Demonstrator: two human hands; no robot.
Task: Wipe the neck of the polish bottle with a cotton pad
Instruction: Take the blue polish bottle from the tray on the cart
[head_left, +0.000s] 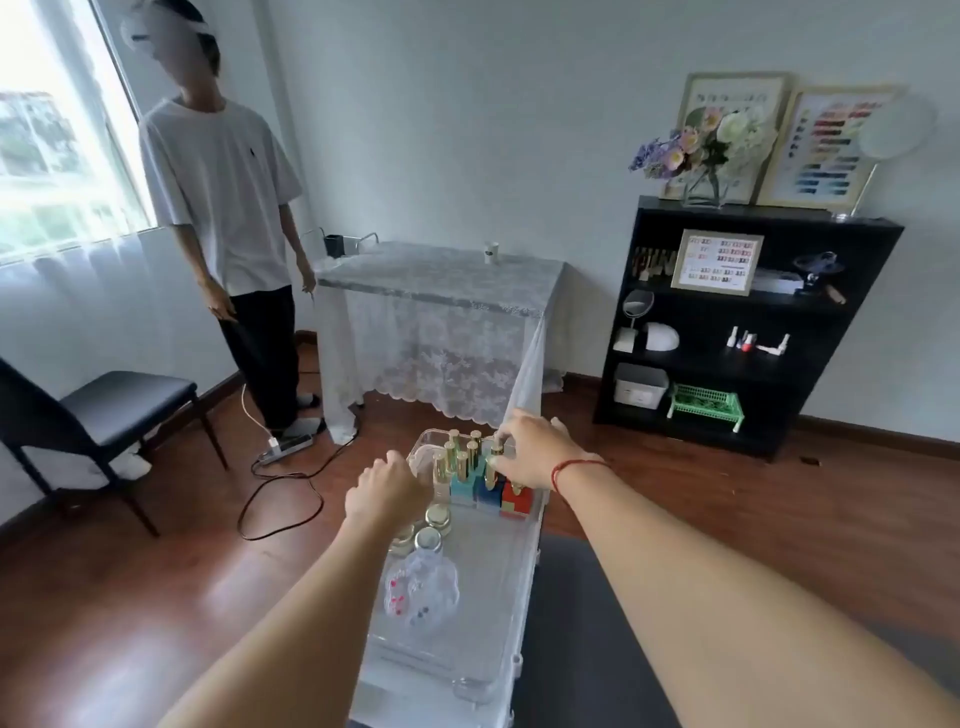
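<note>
Pinching polish bottle (491, 474) (right hand (530, 454)).

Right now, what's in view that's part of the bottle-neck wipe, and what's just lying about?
Job: polish bottles; right hand, pinching one cap; left hand. No cotton pad visible.
Lying about: gold-lid jars; clear dish; chair; green basket; power strip.

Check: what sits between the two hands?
Head view: upright gold-capped polish bottles stand between the left hand and the right hand, which pinches one.
</note>
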